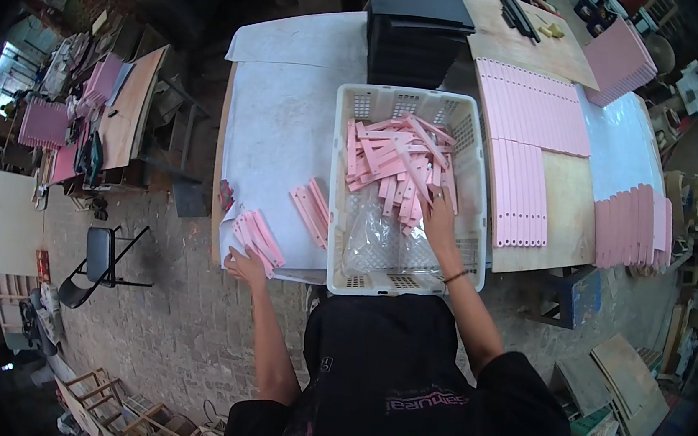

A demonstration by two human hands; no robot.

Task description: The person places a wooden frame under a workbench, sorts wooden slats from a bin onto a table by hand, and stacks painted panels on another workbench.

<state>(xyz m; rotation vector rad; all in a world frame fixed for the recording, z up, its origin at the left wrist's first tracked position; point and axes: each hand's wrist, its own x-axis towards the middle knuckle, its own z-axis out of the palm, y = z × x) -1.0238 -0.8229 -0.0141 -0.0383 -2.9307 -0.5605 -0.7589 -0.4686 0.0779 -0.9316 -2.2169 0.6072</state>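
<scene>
Wide view from the head, forward and steeply down onto nearby left hand (248, 267), right hand (441, 225) and table (287, 120)

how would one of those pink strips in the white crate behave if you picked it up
Probably stiff: the pink strips in the white crate look straight even where they overlap. Likely light, being slim and narrow. Lifting one may shift others, since they lie jumbled across each other.

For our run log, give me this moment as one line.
left hand: at pink strips on table | right hand: at jumbled strips in white crate | black stack: beyond crate
</scene>
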